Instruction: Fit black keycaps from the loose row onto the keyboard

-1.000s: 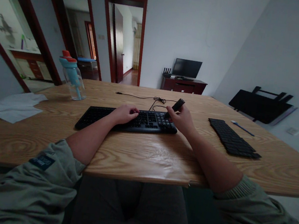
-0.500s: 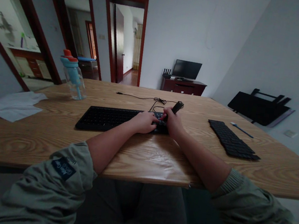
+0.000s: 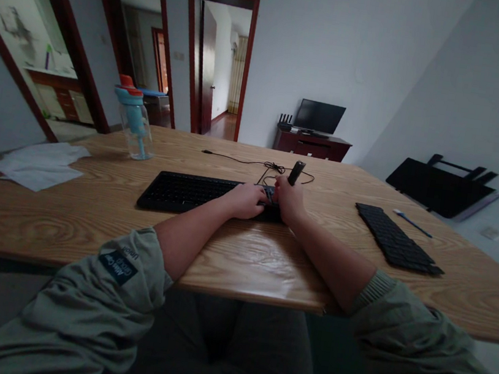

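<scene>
A black keyboard (image 3: 192, 194) lies on the wooden table in front of me. My left hand (image 3: 247, 201) presses down on its right part, fingers bent over the keys. Just beside it, my right hand (image 3: 289, 200) is closed around a thick black handle (image 3: 296, 172), held nearly upright with its lower end at the keyboard's right side. That lower end is hidden by my fingers, so the kind of tool cannot be made out. Behind the keyboard lies its thin black cable (image 3: 274, 167), partly coiled.
On the right are a thin black panel of keys (image 3: 395, 238) with uneven edges and a small blue-handled brush (image 3: 414, 223). A clear bottle with a red and blue lid (image 3: 135, 124) and white paper sheets (image 3: 41, 164) occupy the left side of the wooden table (image 3: 239, 260).
The view has shifted slightly, moving most things a little to the right. The black handle in my right hand stands more upright than before. My left hand stays on the keyboard.
</scene>
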Tool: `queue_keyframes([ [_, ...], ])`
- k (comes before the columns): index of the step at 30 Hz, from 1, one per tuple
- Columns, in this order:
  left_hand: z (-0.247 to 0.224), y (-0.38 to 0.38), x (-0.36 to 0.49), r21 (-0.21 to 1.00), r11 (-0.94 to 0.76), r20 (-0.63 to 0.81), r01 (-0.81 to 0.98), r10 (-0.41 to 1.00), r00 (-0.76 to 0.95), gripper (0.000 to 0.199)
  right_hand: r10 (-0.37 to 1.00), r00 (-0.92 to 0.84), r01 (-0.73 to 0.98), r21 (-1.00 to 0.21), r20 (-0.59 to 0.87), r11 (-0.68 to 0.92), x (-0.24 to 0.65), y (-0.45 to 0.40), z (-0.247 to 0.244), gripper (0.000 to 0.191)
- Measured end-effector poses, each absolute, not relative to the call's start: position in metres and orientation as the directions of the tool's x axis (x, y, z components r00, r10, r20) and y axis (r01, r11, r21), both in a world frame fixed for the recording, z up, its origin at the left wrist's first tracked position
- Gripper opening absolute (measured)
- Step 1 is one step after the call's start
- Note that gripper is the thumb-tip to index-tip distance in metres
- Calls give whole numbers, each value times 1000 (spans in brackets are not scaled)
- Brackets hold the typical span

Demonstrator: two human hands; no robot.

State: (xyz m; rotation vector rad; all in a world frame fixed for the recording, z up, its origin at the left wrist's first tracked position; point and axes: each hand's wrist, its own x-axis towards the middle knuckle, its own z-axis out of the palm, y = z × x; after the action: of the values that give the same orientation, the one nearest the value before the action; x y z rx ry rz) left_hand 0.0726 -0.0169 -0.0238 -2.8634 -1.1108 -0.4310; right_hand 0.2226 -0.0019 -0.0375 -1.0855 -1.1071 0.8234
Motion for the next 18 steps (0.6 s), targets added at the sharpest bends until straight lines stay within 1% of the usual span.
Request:
queue_keyframes([
  [3, -25, -13, 68, 35, -717, 302, 697, 672, 676, 33, 908, 256, 74, -943, 332, 324, 219, 2, -41, 21],
  [7, -24, -10, 62, 49, -666, 309, 744, 718, 623, 35, 867, 249, 255, -893, 432, 371, 214, 3, -41, 25],
  [11, -23, -12, 64, 63, -646, 293, 761, 740, 605, 31, 840, 223, 413, -828, 495, 379, 209, 1, -37, 27],
  [15, -26, -14, 67, 156, -617, 313, 771, 771, 554, 29, 833, 174, 531, -763, 524, 369, 201, 2, -36, 27],
  [18, -29, -13, 65, 250, -595, 353, 764, 791, 501, 37, 832, 85, 578, -707, 549, 407, 193, 1, -35, 20],
])
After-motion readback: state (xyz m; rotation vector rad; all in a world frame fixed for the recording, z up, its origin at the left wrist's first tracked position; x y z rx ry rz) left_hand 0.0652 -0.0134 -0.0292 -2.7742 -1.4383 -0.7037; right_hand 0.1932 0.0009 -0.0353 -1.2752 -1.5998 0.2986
